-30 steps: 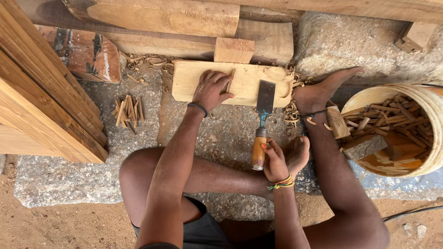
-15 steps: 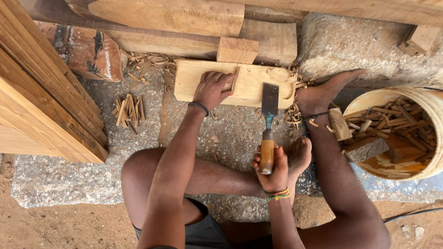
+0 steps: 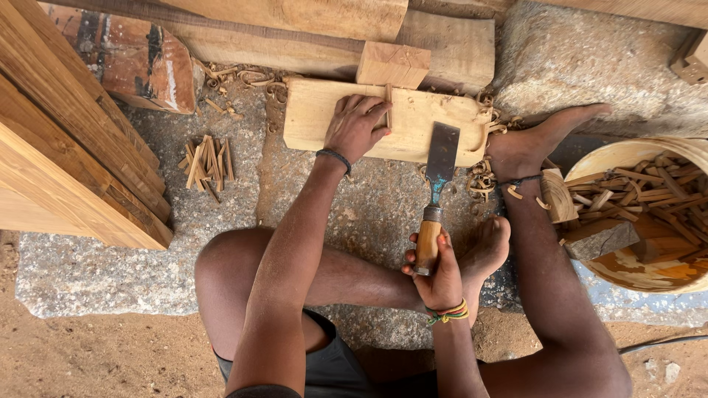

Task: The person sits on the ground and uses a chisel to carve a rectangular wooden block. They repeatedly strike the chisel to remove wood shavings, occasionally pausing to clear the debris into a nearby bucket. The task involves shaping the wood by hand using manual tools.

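Chisel with a broad flat steel blade and a rounded wooden handle is clenched in the right hand, which wraps the handle near the person's body. Its blade points away toward the far side, the tip lying over the right part of a pale wooden board. That board lies flat on the rough stone slab, pushed up against a small square wood block and a long timber beam on the far side. The left hand presses down on the middle of the board, fingers spread and pinching a thin sliver of wood that stands on it. A dark band circles the left wrist; coloured threads circle the right. One bare foot rests at the board's right end, among curled wood shavings. The other foot lies just beside the right hand. To the left of the board sits a small pile of short wooden sticks, and further left a stack of planks. At the far right stands a round tub filled with similar sticks.
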